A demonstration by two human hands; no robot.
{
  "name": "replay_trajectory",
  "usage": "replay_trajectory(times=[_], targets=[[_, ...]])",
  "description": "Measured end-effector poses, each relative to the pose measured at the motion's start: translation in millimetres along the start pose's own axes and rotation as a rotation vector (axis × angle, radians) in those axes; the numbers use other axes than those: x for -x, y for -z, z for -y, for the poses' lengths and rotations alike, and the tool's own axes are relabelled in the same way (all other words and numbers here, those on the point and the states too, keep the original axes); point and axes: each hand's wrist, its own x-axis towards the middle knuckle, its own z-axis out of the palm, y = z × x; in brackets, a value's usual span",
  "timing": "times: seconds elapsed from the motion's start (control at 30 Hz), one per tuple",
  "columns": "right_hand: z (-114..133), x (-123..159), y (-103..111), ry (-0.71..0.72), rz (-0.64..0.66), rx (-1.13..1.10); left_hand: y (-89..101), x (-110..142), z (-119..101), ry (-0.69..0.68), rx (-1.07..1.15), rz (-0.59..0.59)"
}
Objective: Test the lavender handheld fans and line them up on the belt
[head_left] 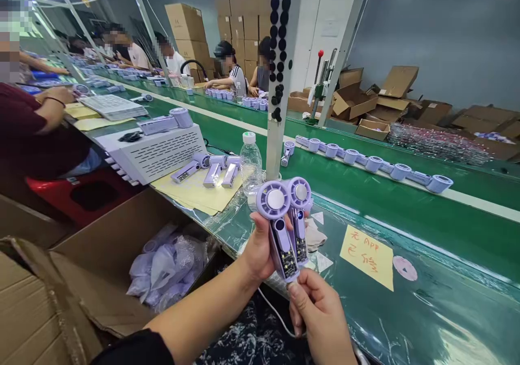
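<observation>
My left hand (257, 250) is wrapped round two purple handheld fans (284, 219), held upright side by side with their round heads on top and circuit boards showing in the open handles. My right hand (320, 313) is just below them, its fingertips pinched at the bottom end of the front fan's handle. A thin white cable (273, 310) runs down from there. Both hands hover over the near edge of the green workbench (426, 300).
Three more fans (211, 170) lie on yellow paper beside a clear water bottle (251, 164) and a white box unit (156, 151). A row of fans (368, 162) rides the green conveyor. An open carton with plastic bags (164, 270) stands at lower left. A yellow note (368, 256) is stuck to the bench. Other workers sit on the left and across the line.
</observation>
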Motion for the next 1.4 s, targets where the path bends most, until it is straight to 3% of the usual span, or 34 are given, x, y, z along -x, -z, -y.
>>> replay_trajectory(times=[0.2,0.47,0.57,0.67,0.9,1.07,1.17,1.3,1.4], targets=[[-5.6,-2.7,-3.6,0.091,0.023,-0.084,1.6,1.4,4.8,0.012,0.004,-0.022],[-1.5,5.1,6.6,0.389,-0.042,0.221,-2.7,1.0,-1.5,0.112,0.209,-0.070],[-0.4,6.0,6.5,0.281,-0.124,0.217,-5.6,2.1,-4.0,0.089,0.206,-0.056],[-3.1,4.4,7.4,0.182,-0.102,0.159,-6.5,3.6,-6.0,0.065,0.180,-0.019],[-3.0,3.0,7.2,0.149,-0.076,0.003,-3.7,6.0,-5.8,0.038,0.108,0.004],[-7.1,-1.0,0.1,0.065,-0.115,-0.223,-5.6,11.7,6.2,-0.037,0.014,0.001],[-10.5,-3.1,0.4,0.071,-0.135,-0.246,-7.9,13.5,12.6,-0.063,-0.005,0.002],[-2.6,4.7,6.3,0.216,-0.157,-0.007,-5.0,8.2,11.2,-0.001,0.048,-0.028],[9.3,14.1,18.2,0.442,-0.097,0.214,1.0,0.8,2.5,0.010,0.116,-0.153]])
